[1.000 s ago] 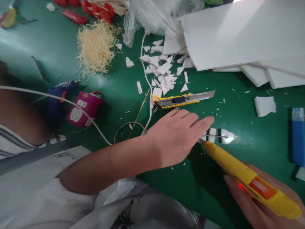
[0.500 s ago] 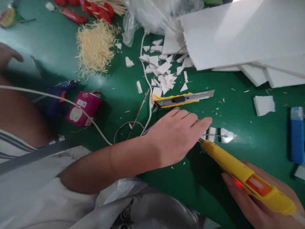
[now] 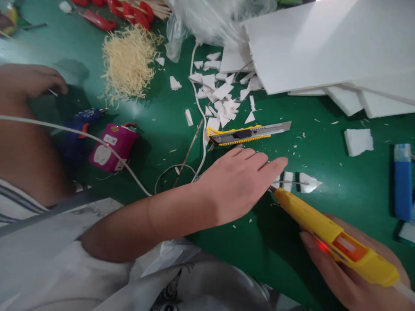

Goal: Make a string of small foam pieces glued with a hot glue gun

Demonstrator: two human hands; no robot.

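Observation:
My right hand [image 3: 337,268] is wrapped around a yellow hot glue gun [image 3: 308,215] with a small red light glowing on its side. The gun's metal nozzle meets a row of small white foam pieces [image 3: 287,181] strung along a thin grey strand. A pointed foam piece [image 3: 309,183] lies at the row's right end. My left hand [image 3: 240,183] bends over the row's left part, fingers closed and pressing down, forefinger stretched toward the nozzle; its fingertips are hidden. Just beyond it rests a yellow box cutter [image 3: 248,134], blade out.
White foam scraps [image 3: 223,93] and large foam sheets [image 3: 324,47] lie at the back. Cables cross beside a magenta power socket block [image 3: 113,147]. A co-worker's hand [image 3: 42,80] is at far left, near a shredded straw-coloured heap [image 3: 128,62]. A blue box [image 3: 403,185] is at right.
The co-worker's hand has come further into view at the left, holding something small and thin. My hands and the glue gun look nearly still.

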